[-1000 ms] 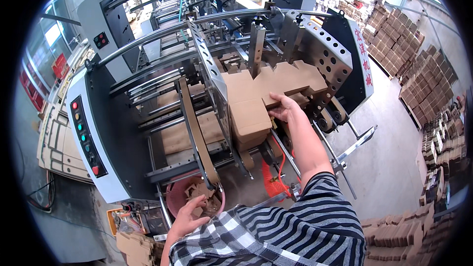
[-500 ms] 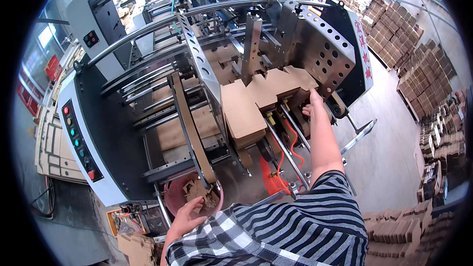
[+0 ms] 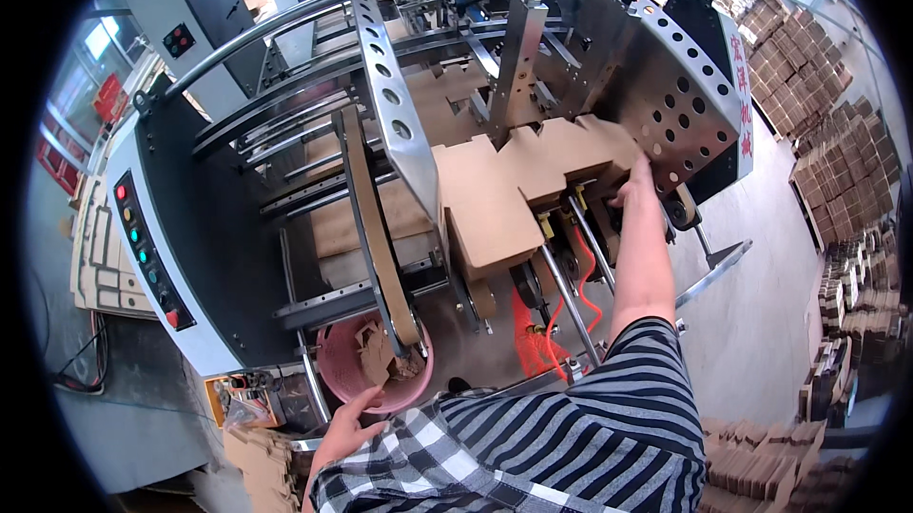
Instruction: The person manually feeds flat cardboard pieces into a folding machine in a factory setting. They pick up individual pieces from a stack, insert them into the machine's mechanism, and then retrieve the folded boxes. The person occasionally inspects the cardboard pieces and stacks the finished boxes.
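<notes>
Your right hand (image 3: 635,188) reaches up and forward to the right end of the stack of brown cardboard blanks (image 3: 518,185) lying on the feed section of the grey machine (image 3: 214,228). The fingers press against the stack's right edge, just under the perforated metal side guide (image 3: 680,104); whether they curl around a blank or only push on it, you cannot tell from here. The stack sits between that guide and a long perforated metal rail (image 3: 395,123) on its left, and a vertical metal bar (image 3: 518,66) stands at its far side.

Your left hand (image 3: 347,423) is low, near your striped shirt, its fingers hooked over the near rim of a pink bucket (image 3: 333,375) holding cardboard scraps (image 3: 380,356). A curved belt arm (image 3: 376,237) ends just above the bucket.

A panel of coloured buttons (image 3: 147,251) runs down the machine's left face. Red coiled hoses (image 3: 547,318) hang below the stack. Piles of folded cartons (image 3: 837,133) stand on the floor to the right, well apart from the machine.
</notes>
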